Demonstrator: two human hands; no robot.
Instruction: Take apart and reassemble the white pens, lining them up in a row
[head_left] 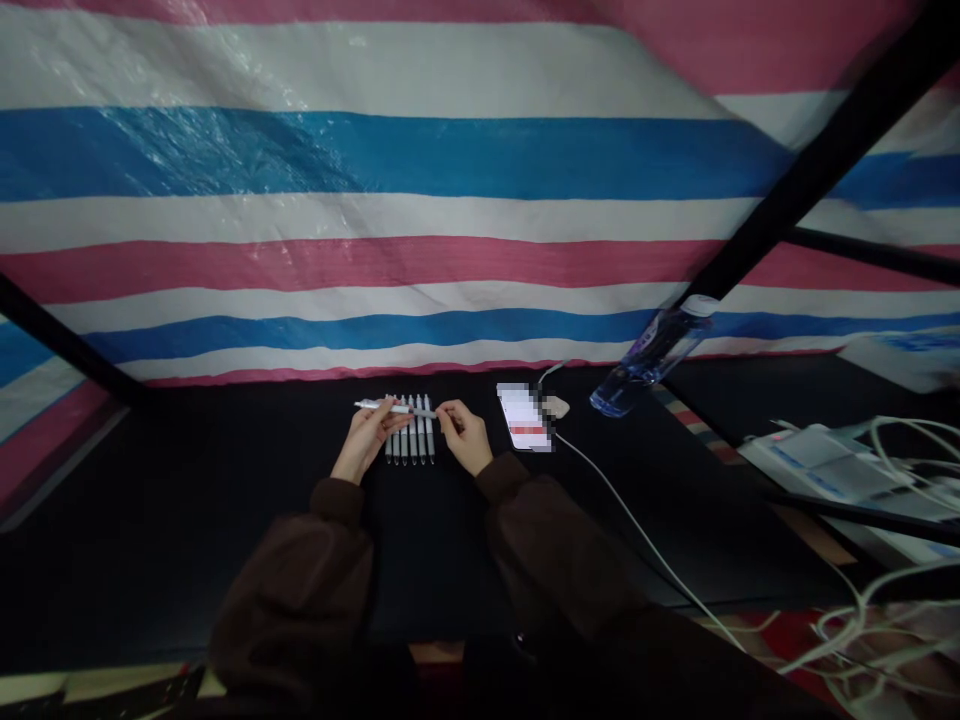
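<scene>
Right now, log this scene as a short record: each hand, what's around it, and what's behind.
Left hand: holding a white pen crosswise above the row
Right hand: pinching the same pen's right end
Beneath hands: row of white pens, side by side on a black surface
Right of hands: smartphone, plastic water bottle
Backdrop: striped pink, white and blue tarpaulin

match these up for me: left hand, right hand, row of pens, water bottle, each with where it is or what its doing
1 left hand
2 right hand
3 row of pens
4 water bottle

a to the right of the phone
b fingertips at the held pen's right end
c holding the pen across the row
d lying side by side beneath the held pen

1c, 2b, 3d, 4a
</scene>
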